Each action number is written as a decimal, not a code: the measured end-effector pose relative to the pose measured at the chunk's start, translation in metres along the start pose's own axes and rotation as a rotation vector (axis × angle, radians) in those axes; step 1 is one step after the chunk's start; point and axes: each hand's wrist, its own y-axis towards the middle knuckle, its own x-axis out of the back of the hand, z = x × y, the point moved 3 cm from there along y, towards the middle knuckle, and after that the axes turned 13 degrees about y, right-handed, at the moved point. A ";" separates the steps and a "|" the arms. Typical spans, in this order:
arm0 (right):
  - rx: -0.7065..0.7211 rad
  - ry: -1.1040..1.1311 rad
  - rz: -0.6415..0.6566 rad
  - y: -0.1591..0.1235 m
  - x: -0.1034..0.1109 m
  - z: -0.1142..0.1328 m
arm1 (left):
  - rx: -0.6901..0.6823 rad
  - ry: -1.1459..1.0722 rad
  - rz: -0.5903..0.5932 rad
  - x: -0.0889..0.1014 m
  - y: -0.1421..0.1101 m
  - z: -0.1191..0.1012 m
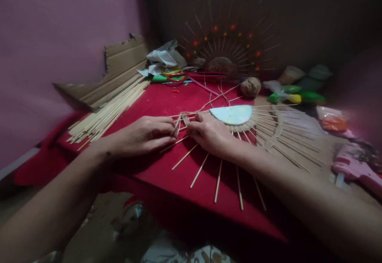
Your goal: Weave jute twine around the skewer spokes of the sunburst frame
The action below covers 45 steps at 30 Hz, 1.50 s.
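A round craft piece (235,115) with a pale blue centre, a jute-wrapped rim and thin wooden sticks fanning outward lies on a red cloth (155,104). My left hand (143,135) and my right hand (209,133) meet at its left edge. Both have their fingers pinched on jute twine (182,120) that is woven between the sticks there. The twine runs back toward a ball of jute (250,86) further away.
A bundle of loose sticks (107,112) lies at the left beside torn cardboard (125,56). A finished stick sunburst with red flowers (227,48) leans at the back. Green bottles (286,96), a cup, an orange packet and a pink glue gun (355,167) sit on the right.
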 end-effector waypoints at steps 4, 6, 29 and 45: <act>-0.019 -0.031 -0.013 0.001 -0.002 -0.001 | 0.012 0.048 -0.095 -0.004 -0.020 -0.002; -0.024 -0.043 -0.010 0.001 -0.002 0.000 | -0.019 0.077 -0.155 -0.006 -0.027 -0.003; -0.041 -0.053 -0.020 0.001 -0.002 0.000 | -0.025 0.226 -0.317 -0.033 -0.065 -0.015; -0.048 -0.041 -0.033 0.001 0.000 -0.002 | 0.038 0.312 -0.311 -0.024 -0.063 -0.028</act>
